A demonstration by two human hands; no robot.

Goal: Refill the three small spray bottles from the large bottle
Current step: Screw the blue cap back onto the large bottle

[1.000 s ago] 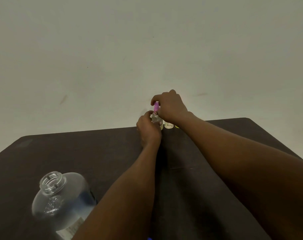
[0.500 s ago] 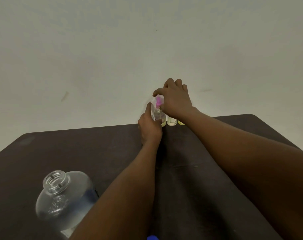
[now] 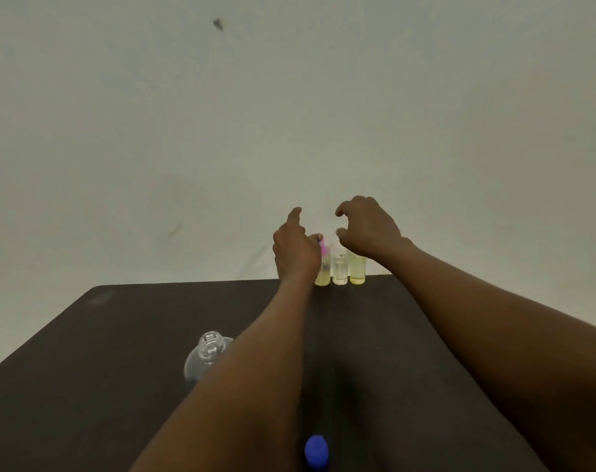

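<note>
The large bottle (image 3: pixel 206 356) stands uncapped on the near left of the dark table (image 3: pixel 119 335), beside the left forearm. At the far edge the left hand (image 3: pixel 294 253) is loosely spread, its thumb by the pink sprayer (image 3: pixel 323 247). The right hand (image 3: pixel 368 229) is clawed and empty. The three small bottles (image 3: pixel 340 270) stand upright in a row just below both hands' fingers. A blue cap (image 3: pixel 317 451) lies at the near edge.

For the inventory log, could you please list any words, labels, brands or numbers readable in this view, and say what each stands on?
No text can be read in this view.
Three small spray bottles at the far edge of the table: no lettering shows.
Large bottle: only partly in view, no label showing.
Blue cap: plain.
</note>
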